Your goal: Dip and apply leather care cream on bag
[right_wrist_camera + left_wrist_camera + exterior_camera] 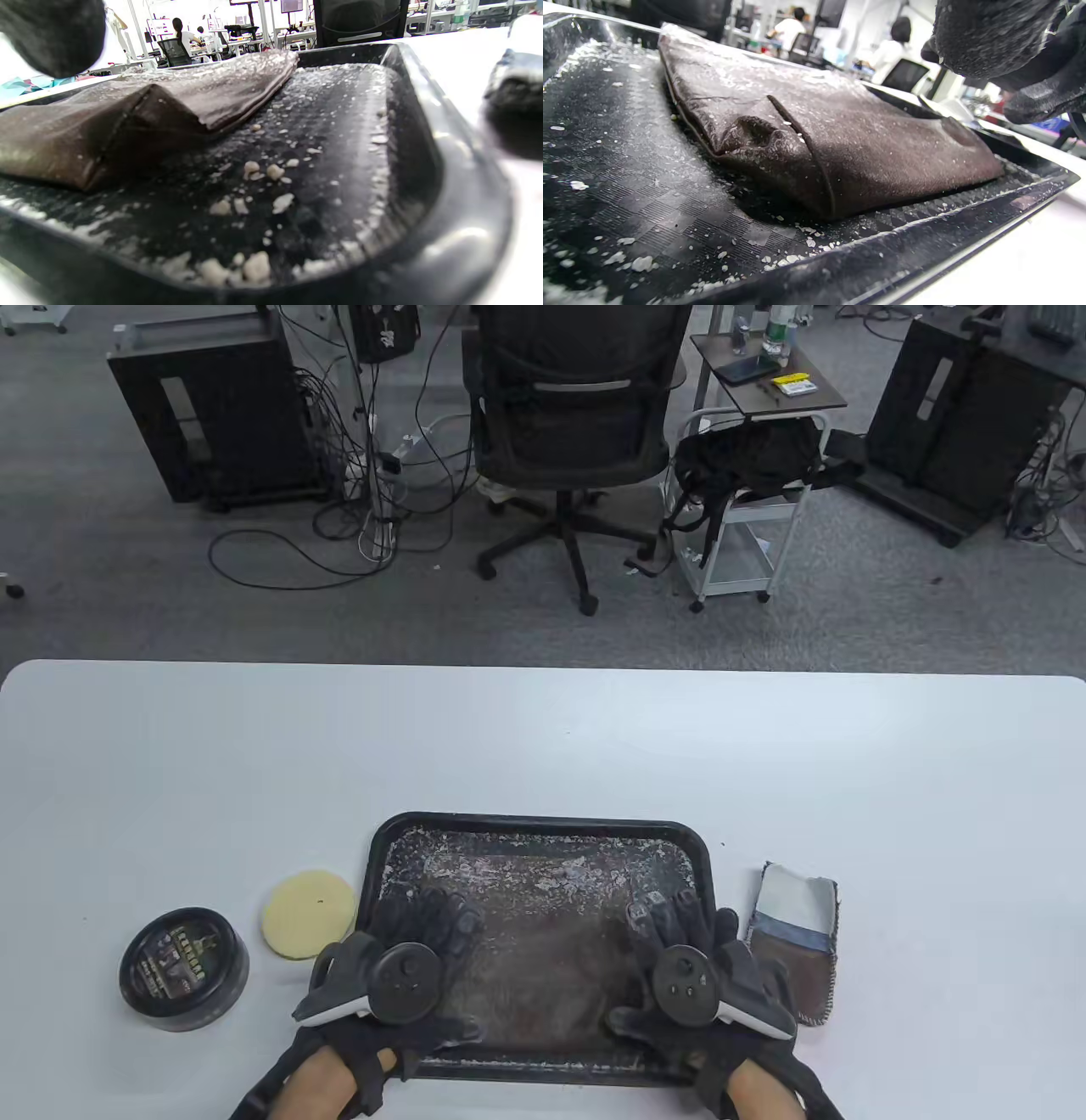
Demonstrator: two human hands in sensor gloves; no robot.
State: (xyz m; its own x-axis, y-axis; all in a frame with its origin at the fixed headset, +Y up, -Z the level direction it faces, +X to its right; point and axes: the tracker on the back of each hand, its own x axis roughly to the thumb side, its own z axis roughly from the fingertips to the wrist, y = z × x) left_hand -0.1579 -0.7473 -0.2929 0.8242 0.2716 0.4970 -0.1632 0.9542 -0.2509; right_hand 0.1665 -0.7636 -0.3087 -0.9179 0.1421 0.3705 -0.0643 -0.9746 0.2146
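A white tabletop (543,746) fills the near half of the table view, its near edge cut off by the frame. Nearest, two gloved hands come in over one black tray (390,848): the left hand (399,967) lies over the tray's near-left part and the right hand (696,967) over its near-right part, fingers spread forward, each grip open and holding nothing; whether the palms press on what lies beneath cannot be told. In the tray lies one brown leather bag (840,140), flat, with a seam running across it and pale flecks all over it. The tray's patterned floor is strewn with whitish crumbs, thick along the far rim and in the corners. Left of the tray, near the left hand, stands one round black tin (184,969) of cream, lid on. Just beyond it, between tin and tray, lies one round yellow sponge (307,914). Right of the tray, just beside the right hand, lies one folded cloth (796,937), pale at the far end and brown at the near end. Beyond the tabletop's far edge is grey carpet with one black office chair (573,424), two black cabinets, one white cart with a dark bag on it, and loose cables.
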